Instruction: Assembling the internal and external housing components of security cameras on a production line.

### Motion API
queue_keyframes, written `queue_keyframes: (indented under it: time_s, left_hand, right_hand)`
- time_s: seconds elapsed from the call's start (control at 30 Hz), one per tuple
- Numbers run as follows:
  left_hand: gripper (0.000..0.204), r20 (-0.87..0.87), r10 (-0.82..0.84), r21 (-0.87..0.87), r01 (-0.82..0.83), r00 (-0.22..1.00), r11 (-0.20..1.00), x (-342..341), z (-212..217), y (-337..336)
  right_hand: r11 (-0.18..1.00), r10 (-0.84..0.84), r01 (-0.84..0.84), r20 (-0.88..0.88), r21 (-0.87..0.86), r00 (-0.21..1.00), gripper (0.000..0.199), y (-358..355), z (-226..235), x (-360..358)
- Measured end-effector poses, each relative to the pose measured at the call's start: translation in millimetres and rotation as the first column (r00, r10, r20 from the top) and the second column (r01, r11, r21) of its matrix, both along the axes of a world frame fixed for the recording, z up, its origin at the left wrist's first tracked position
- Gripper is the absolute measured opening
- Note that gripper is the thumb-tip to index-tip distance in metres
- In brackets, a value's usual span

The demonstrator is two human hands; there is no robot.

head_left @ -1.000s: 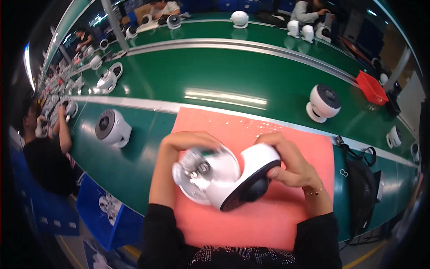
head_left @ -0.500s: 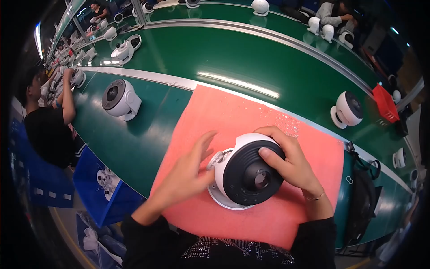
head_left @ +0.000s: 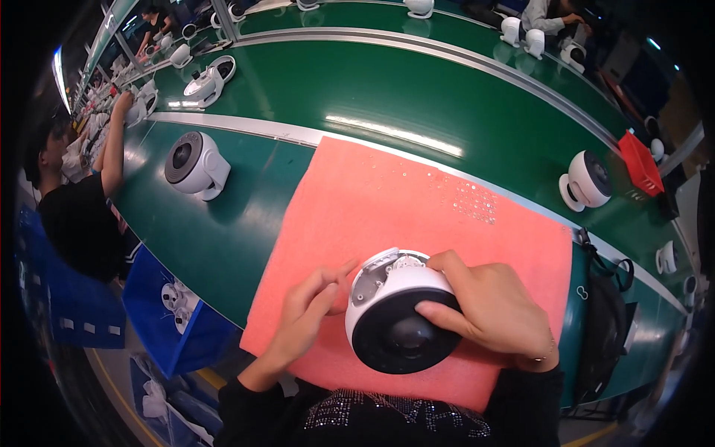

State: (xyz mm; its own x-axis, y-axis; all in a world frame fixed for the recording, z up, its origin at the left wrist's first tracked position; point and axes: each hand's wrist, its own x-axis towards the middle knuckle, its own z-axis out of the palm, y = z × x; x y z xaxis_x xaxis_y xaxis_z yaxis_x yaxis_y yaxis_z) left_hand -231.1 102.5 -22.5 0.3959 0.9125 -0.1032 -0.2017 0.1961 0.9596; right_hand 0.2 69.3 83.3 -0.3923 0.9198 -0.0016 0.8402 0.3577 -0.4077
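A round white camera-like device [head_left: 403, 328] with a black front and a central lens is tilted toward me over the pink foam mat [head_left: 365, 201]. My right hand [head_left: 495, 309] grips its right side, with the thumb pressed on the black front. Behind the front, the open white housing [head_left: 372, 281] shows pale inner parts. My left hand [head_left: 304, 316] is just left of the housing, fingers apart and holding nothing visible. Its index finger points toward the housing rim; whether it touches cannot be made out.
Small shiny round pieces [head_left: 474, 203] lie on the mat's far right. Similar white devices stand left [head_left: 197, 165] and right [head_left: 587, 181] on the green bench. A black bag [head_left: 602, 328] lies to the right, a blue bin [head_left: 160, 316] is low left, and a co-worker [head_left: 82, 216] sits left.
The device has tipped and moved nearer to me, exposing its open housing at the back. My right hand turned with it, and my left hand moved slightly down and left.
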Motion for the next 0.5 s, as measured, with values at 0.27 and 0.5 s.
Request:
queue_keyframes:
  time_s: [0.27,0.5]
  left_hand:
    - [0.054,-0.575,0.256,0.691,0.293,0.777,0.661,3,43,-27]
    - [0.047,-0.838,0.147,0.491,0.609,0.526,0.622,3,57,7]
  right_hand:
    - [0.994,0.046,-0.054,-0.080,-0.099,0.996,0.051,7,7,12]
    - [0.981,-0.113,0.069,-0.252,-0.180,0.961,0.036,31,-13,15]
